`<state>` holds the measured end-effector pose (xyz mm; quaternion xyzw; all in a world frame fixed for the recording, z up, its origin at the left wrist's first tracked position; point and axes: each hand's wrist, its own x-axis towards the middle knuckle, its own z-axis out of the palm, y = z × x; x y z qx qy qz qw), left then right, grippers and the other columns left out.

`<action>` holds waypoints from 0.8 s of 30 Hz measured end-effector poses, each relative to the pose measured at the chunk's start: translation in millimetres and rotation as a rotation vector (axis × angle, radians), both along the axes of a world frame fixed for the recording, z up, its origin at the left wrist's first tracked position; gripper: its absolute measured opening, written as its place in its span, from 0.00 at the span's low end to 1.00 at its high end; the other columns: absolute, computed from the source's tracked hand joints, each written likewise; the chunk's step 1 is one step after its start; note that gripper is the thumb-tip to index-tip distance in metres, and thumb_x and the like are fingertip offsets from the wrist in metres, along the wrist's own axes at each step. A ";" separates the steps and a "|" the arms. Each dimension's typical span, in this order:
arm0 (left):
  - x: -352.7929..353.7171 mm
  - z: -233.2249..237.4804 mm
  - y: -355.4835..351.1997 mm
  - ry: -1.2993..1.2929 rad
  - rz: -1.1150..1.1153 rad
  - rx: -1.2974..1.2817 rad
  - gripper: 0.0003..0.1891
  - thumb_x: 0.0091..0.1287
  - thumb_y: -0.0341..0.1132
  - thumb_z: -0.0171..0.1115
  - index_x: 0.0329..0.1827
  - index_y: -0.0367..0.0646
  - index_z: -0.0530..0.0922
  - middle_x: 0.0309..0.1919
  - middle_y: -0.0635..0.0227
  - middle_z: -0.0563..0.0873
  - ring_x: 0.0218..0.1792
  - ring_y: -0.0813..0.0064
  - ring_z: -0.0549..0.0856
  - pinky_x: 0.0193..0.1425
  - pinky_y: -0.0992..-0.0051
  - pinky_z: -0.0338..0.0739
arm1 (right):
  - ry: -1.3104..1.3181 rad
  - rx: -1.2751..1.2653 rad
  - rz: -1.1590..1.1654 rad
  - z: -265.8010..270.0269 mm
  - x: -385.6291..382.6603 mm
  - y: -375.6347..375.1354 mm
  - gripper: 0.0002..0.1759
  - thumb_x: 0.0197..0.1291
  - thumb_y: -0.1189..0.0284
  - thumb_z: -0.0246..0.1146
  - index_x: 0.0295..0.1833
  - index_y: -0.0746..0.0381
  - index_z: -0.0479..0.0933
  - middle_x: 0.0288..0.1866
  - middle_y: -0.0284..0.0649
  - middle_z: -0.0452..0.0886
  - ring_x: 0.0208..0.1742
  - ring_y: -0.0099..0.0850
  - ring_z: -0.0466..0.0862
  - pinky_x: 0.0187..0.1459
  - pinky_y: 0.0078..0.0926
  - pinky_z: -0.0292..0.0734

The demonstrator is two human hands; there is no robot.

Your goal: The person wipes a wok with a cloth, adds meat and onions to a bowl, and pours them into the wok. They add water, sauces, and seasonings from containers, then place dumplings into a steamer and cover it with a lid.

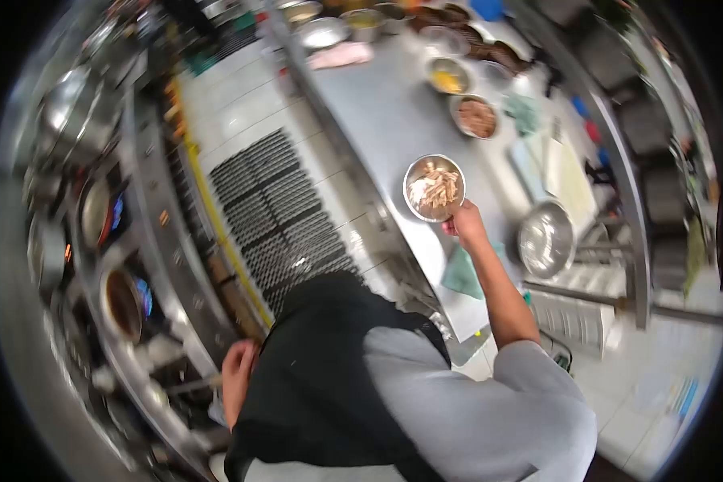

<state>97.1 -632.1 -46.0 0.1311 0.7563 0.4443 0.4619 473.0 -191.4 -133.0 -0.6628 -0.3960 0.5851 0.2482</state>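
My right hand (pixel 464 222) grips the near rim of a round metal bowl (pixel 410 201) over the steel counter. Pale brown strips of food (pixel 439 186), with something white beside them, lie in the bowl. Low by the stove's front edge is my left hand (pixel 238 369), its fingers curled; it is blurred, and whatever it may hold is hidden. A green cloth (pixel 464 271) lies on the counter just below my right hand.
Pans stand over lit burners on the stove (pixel 165 233) at left. A black slatted mat (pixel 273 209) covers the floor between. The counter (pixel 361 104) holds a bowl of meat (pixel 475 116), a yellow-filled bowl (pixel 447 76), a large metal bowl (pixel 546 239) and cutting boards (pixel 566 181).
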 end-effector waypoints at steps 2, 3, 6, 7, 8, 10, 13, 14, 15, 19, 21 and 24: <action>-5.2 -17.6 26.3 -0.058 -0.040 0.201 0.14 0.82 0.39 0.58 0.54 0.36 0.82 0.41 0.73 0.85 0.43 0.82 0.81 0.51 0.80 0.75 | -0.023 -0.017 0.438 34.0 -57.6 -17.0 0.09 0.68 0.74 0.57 0.48 0.66 0.79 0.29 0.37 0.82 0.23 0.24 0.81 0.25 0.23 0.78; -2.0 -17.6 42.0 -0.139 0.023 0.242 0.17 0.83 0.41 0.56 0.61 0.37 0.80 0.50 0.68 0.87 0.45 0.79 0.83 0.55 0.77 0.77 | 0.006 -0.034 0.630 54.6 -89.0 -21.6 0.10 0.67 0.74 0.57 0.48 0.67 0.79 0.29 0.36 0.82 0.23 0.23 0.81 0.25 0.23 0.78; 4.6 17.6 87.5 -0.288 -0.011 0.428 0.28 0.82 0.52 0.51 0.74 0.41 0.72 0.66 0.56 0.82 0.60 0.69 0.85 0.64 0.68 0.79 | 0.060 -0.035 1.196 118.4 -182.3 -49.1 0.11 0.64 0.74 0.57 0.47 0.68 0.81 0.29 0.35 0.83 0.22 0.23 0.81 0.26 0.22 0.79; 8.4 23.9 91.8 -0.331 -0.011 0.498 0.29 0.81 0.54 0.52 0.75 0.41 0.71 0.66 0.55 0.82 0.63 0.68 0.84 0.65 0.67 0.79 | 0.065 -0.008 1.361 138.2 -210.3 -60.4 0.12 0.63 0.74 0.57 0.46 0.68 0.81 0.29 0.34 0.82 0.22 0.23 0.81 0.26 0.22 0.79; 12.2 27.6 92.5 -0.440 0.108 0.523 0.30 0.79 0.53 0.53 0.74 0.38 0.71 0.66 0.54 0.82 0.61 0.65 0.85 0.66 0.64 0.79 | 0.070 0.021 1.520 153.0 -234.2 -73.1 0.12 0.62 0.74 0.57 0.46 0.68 0.82 0.29 0.34 0.82 0.22 0.24 0.80 0.27 0.23 0.79; 21.1 34.9 87.3 -0.656 0.323 0.589 0.31 0.76 0.51 0.55 0.71 0.32 0.72 0.65 0.51 0.82 0.59 0.59 0.86 0.68 0.59 0.79 | 0.031 0.132 1.680 169.0 -268.3 -94.6 0.14 0.63 0.72 0.56 0.47 0.69 0.81 0.27 0.36 0.81 0.23 0.24 0.80 0.26 0.27 0.78; 28.0 52.2 60.2 -0.408 0.467 0.540 0.29 0.74 0.44 0.53 0.68 0.28 0.73 0.63 0.47 0.83 0.60 0.56 0.86 0.70 0.57 0.78 | -0.067 0.737 1.746 175.1 -294.6 -122.5 0.16 0.67 0.69 0.58 0.52 0.68 0.80 0.27 0.47 0.83 0.28 0.40 0.85 0.36 0.40 0.80; 27.6 46.9 50.0 -0.402 0.505 0.608 0.24 0.72 0.40 0.55 0.62 0.29 0.77 0.57 0.50 0.86 0.56 0.60 0.87 0.66 0.60 0.80 | -0.056 0.888 1.712 172.9 -299.6 -136.6 0.16 0.67 0.68 0.59 0.53 0.67 0.80 0.27 0.48 0.83 0.29 0.44 0.85 0.39 0.43 0.80; 28.6 41.6 40.9 -0.329 0.535 0.582 0.22 0.72 0.39 0.55 0.60 0.29 0.77 0.55 0.51 0.86 0.55 0.62 0.87 0.65 0.61 0.81 | -0.043 1.036 1.668 173.7 -305.1 -149.6 0.16 0.67 0.67 0.60 0.54 0.67 0.80 0.27 0.49 0.83 0.31 0.49 0.86 0.42 0.46 0.80; 42.2 59.0 26.5 -0.208 0.733 0.570 0.15 0.69 0.35 0.58 0.51 0.32 0.79 0.46 0.58 0.86 0.47 0.69 0.87 0.55 0.68 0.83 | 0.024 1.316 1.545 202.7 -313.5 -199.3 0.16 0.63 0.74 0.63 0.57 0.61 0.81 0.48 0.52 0.84 0.55 0.51 0.83 0.55 0.48 0.80; 37.6 59.2 9.7 -0.227 0.795 0.654 0.14 0.69 0.35 0.58 0.50 0.32 0.81 0.45 0.58 0.87 0.46 0.69 0.88 0.54 0.70 0.83 | 0.047 1.412 1.751 216.9 -315.3 -221.9 0.18 0.58 0.78 0.65 0.56 0.59 0.83 0.49 0.47 0.82 0.57 0.47 0.81 0.55 0.45 0.80; 19.9 33.6 -30.7 -0.170 0.644 0.569 0.20 0.69 0.37 0.53 0.55 0.32 0.83 0.49 0.57 0.89 0.47 0.71 0.89 0.53 0.71 0.83 | 0.077 1.366 2.139 223.2 -317.8 -262.7 0.20 0.55 0.78 0.66 0.55 0.57 0.84 0.45 0.47 0.83 0.53 0.47 0.83 0.52 0.45 0.81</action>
